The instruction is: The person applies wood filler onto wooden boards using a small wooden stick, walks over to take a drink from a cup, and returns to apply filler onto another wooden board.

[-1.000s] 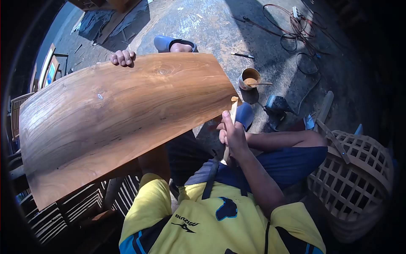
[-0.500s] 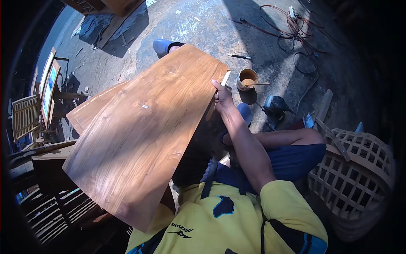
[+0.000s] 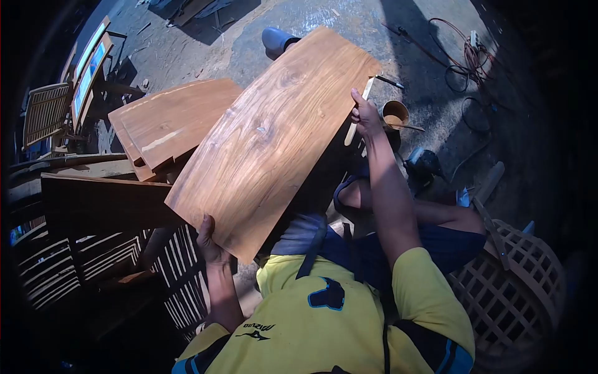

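Note:
A broad wooden board (image 3: 274,137) with bold grain is held tilted in front of me, spanning from my lap out over the floor. At its near left corner, my left hand (image 3: 213,242) grips the edge, thumb on top and fingers hidden beneath. My right hand (image 3: 366,117) is closed at the right edge, with its thumb near the board's face. In that same hand is a thin, pale flat stick (image 3: 351,134), partly covered by the fingers. A small whitish spot (image 3: 261,129) shows on the board's surface.
More boards (image 3: 174,118) lie stacked at the left. A can of brown paste (image 3: 395,114) with a stick in it, a marker-like pen (image 3: 390,81), a dark power tool (image 3: 425,165) and coiled cables (image 3: 476,59) sit on the floor. A lattice basket-like piece (image 3: 517,268) stands at right.
The board has shifted in view and swung to the right, uncovering more of the stacked boards. My left hand, hidden before, now shows at the near left corner.

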Demonstrator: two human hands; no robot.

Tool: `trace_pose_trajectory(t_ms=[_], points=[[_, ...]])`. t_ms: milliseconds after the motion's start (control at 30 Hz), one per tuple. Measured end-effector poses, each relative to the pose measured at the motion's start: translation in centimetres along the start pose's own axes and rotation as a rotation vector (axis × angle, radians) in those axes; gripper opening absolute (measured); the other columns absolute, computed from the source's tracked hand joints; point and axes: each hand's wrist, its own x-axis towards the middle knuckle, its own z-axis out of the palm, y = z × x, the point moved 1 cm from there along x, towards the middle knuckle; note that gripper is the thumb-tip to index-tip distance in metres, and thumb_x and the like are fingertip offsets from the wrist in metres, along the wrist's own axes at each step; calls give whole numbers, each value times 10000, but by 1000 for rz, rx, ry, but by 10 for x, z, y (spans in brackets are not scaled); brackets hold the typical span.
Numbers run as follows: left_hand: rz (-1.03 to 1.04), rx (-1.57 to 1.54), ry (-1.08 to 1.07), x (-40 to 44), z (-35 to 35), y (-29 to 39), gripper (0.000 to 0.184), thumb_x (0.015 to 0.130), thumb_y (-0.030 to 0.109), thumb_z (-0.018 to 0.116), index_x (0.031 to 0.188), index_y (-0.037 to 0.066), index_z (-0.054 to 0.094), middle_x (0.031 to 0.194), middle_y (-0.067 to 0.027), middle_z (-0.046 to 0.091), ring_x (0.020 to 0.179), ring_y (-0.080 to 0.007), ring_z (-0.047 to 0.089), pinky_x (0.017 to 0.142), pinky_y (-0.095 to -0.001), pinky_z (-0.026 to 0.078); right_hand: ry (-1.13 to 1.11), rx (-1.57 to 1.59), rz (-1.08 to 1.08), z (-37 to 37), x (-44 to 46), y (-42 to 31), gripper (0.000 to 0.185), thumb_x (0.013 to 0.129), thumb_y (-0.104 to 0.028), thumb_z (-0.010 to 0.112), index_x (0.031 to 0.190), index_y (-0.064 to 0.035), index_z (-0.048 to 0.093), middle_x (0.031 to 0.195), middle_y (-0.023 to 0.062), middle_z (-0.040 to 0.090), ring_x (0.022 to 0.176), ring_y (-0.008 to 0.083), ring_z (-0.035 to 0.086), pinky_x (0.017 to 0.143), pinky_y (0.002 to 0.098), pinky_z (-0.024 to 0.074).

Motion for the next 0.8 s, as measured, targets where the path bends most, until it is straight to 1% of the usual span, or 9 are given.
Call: trace_pose_trajectory(t_ms=[67,133,200,300,400,533,600,700,800], points=[[27,-66,47,1,12,-6,605,988,273,633,1479,-3,415,1406,-198,560,1278,-360,578,1068,-540,493,-22,-80,23,-4,11,-11,255,984,-368,701,952,-125,630,623,-61,530,447,45,452,402,207,326],[-6,-88,51,9,1,-16,599,989,269,630,1481,2,416,1402,-196,563,1281,-358,577,1068,-543,492,78,-628,-68,-10,20,-28,366,953,-385,704,1058,-42,631,738,22,640,572,155,606,521,288,481],[-72,-119,43,18,-7,-25,593,991,264,627,1482,8,417,1398,-193,567,1283,-356,575,1067,-546,491,368,-1343,-466,-32,19,-51,354,904,-268,642,1165,-30,670,1002,229,738,900,408,724,842,490,545],[-46,-21,14,21,-11,-32,594,1003,295,618,1488,16,418,1397,-197,571,1277,-358,581,1057,-545,501,342,-1412,-555,-54,-14,-119,311,925,-254,583,1148,-58,675,1069,268,709,1036,445,677,930,533,510],[-126,-81,16,18,7,-22,599,1002,290,624,1491,15,412,1390,-201,573,1279,-363,581,1034,-541,521,253,-1940,-24,-91,-21,-147,267,932,-211,597,1107,-42,707,1095,206,730,1070,400,690,932,487,547],[-121,-44,15,22,4,-26,596,1005,296,619,1488,14,413,1386,-202,577,1271,-366,587,1031,-533,524,147,-2042,-148,-109,-29,-148,264,929,-222,606,1109,-87,744,1074,208,731,1049,390,698,926,482,554],[-135,-28,-14,25,3,-30,450,1011,287,627,1353,5,546,1249,-163,657,1184,-326,638,986,-508,547,136,-2177,48,-97,-32,-140,236,908,-192,627,1053,-67,764,1074,189,746,1023,356,725,896,464,578],[-108,84,91,25,32,-33,375,994,281,647,1258,20,593,1063,-101,690,1088,-284,668,927,-482,577,227,-2213,-279,-106,-12,-109,242,965,-184,545,937,-90,766,918,141,769,882,327,759,778,435,600],[-152,134,-28,40,-37,-41,423,970,330,668,1246,20,589,1104,-117,679,1098,-285,667,893,-488,587,182,-2250,-328,-117,12,-92,202,956,-177,558,978,-75,730,901,169,763,875,336,759,768,432,601]])
